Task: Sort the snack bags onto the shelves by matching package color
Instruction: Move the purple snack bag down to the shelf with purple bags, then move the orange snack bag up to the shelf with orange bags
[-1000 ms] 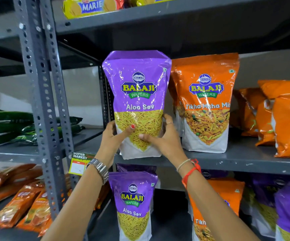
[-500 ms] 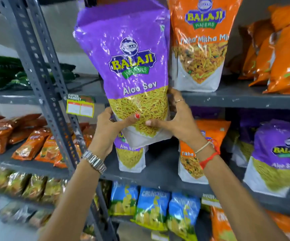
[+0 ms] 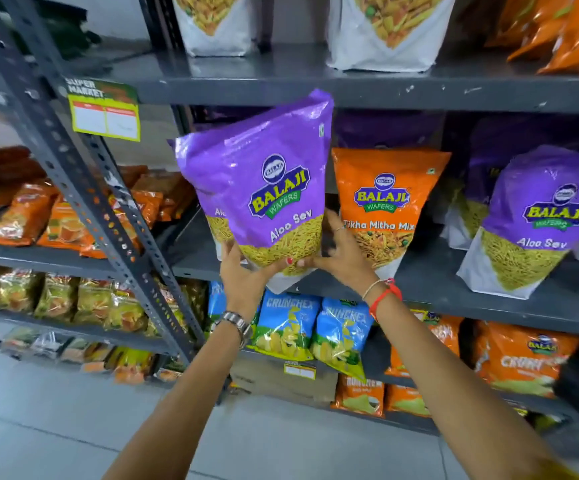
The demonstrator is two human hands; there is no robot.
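purple bag [image 3: 264, 188] glossy crinkled plastic; shelf [image 3: 454, 95] matt grey painted metal, scuffed.

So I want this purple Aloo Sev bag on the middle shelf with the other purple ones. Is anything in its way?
Yes. Another purple bag stands right behind the held purple Aloo Sev bag, and an orange Tikha Mitha Mix bag stands just to its right. The middle shelf is bare in front of them.

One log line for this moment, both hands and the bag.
both hands: left hand, right hand grip purple Aloo Sev bag | tilted | before middle shelf
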